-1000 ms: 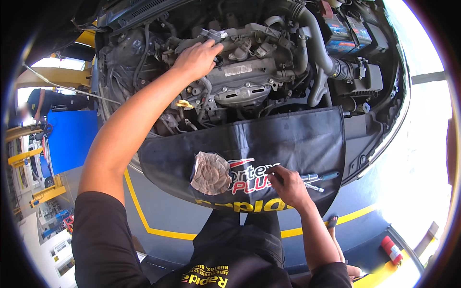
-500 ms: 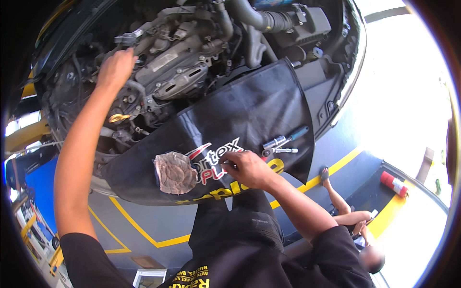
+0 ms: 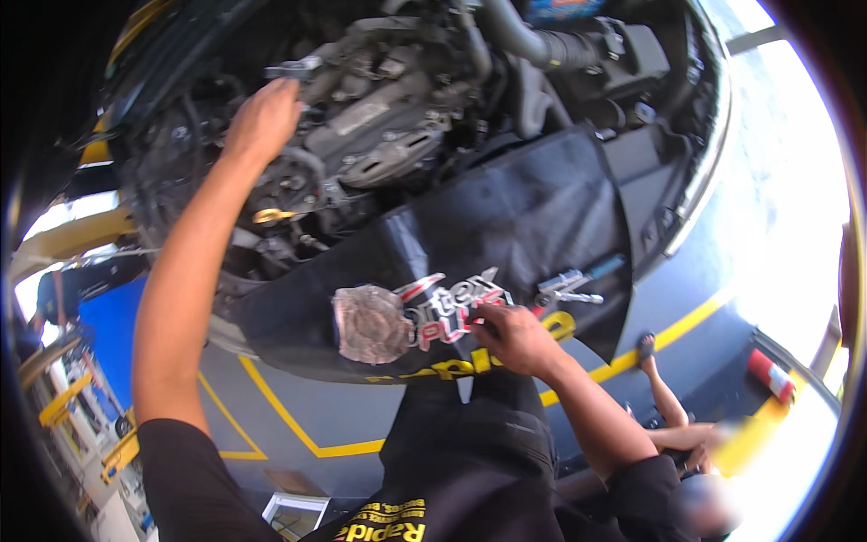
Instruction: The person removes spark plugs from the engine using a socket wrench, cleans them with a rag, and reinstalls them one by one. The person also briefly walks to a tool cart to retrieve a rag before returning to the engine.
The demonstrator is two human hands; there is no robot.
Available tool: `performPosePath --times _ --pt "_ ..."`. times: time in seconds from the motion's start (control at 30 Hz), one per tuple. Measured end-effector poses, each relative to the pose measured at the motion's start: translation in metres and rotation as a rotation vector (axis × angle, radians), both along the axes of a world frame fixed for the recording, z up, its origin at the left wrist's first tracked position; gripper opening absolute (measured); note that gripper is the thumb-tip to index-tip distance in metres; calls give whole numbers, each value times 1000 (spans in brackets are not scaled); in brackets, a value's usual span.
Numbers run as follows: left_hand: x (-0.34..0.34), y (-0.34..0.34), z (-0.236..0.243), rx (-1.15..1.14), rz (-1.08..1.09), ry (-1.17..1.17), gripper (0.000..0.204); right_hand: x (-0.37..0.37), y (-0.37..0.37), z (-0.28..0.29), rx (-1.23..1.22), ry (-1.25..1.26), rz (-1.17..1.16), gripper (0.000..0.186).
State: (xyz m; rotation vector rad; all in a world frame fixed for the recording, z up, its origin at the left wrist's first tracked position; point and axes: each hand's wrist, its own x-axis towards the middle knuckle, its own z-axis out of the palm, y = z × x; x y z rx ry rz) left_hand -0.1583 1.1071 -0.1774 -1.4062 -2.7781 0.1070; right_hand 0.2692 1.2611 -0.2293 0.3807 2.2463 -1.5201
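Observation:
My left hand (image 3: 264, 119) reaches into the engine bay, beside the engine (image 3: 370, 117). Its fingers are curled at a grey part near the top of the engine; what they grip is hidden. Over the black fender cover (image 3: 506, 199), my right hand (image 3: 519, 340) is closed in a pinch, and I cannot make out what is between the fingertips. To the left of that hand lies a crumpled brownish round piece (image 3: 372, 323), like a rag or paper. A ratchet (image 3: 573, 296) and a teal-handled tool (image 3: 603, 267) rest on the cover to its right.
A yellow dipstick handle (image 3: 273, 216) sticks up near my left forearm. The air intake hose (image 3: 515, 32) and a black box (image 3: 632, 63) fill the far right of the bay. A person (image 3: 673, 425) sits low at the right, by a red fire extinguisher (image 3: 770, 375).
The whole view has shifted, so the car and both arms appear further right. Both hands keep about the same places over the engine and the cover. The picture is more blurred.

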Motion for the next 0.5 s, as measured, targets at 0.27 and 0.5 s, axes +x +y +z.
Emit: performPosePath --times 0.27,0.5 --pt "6 -10 80 162 40 -48 15 -28 5 15 -33 81 -26 18" --pt "44 -27 172 395 119 -163 16 -98 19 36 -35 330 -99 19"
